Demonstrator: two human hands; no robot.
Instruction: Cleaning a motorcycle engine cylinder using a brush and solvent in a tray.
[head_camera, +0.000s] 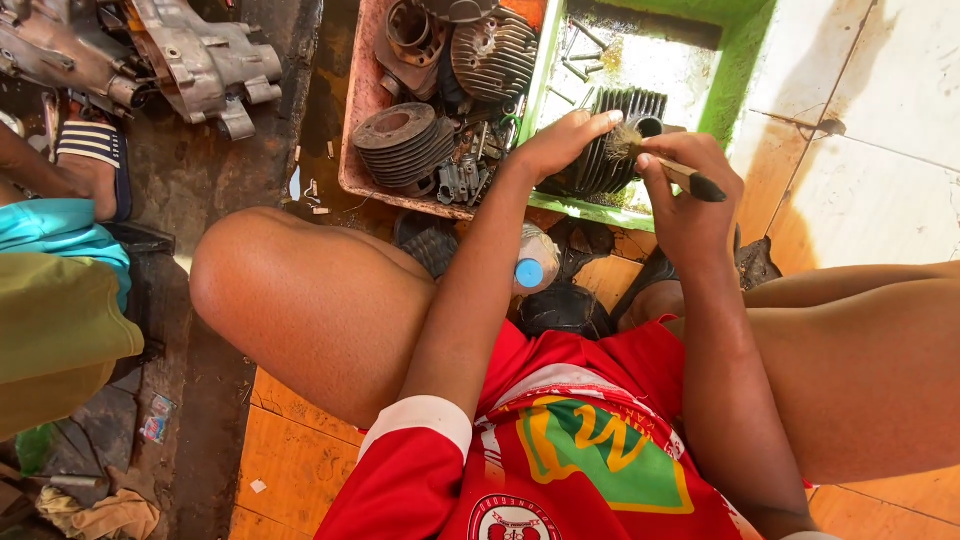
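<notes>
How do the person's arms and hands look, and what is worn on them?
Both hands, left and right, are bare, without gloves, rings or a watch. The forearms are bare too. The left arm has a short red sleeve ending in a white cuff.

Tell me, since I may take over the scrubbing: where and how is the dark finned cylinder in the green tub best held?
Grip the finned cylinder across its ribbed flank, coming from the left, as the left hand does now. The fins give fingers purchase, and that side probably leaves the top free for the brush in the right hand. It lies tilted on the green tub rim.
</notes>
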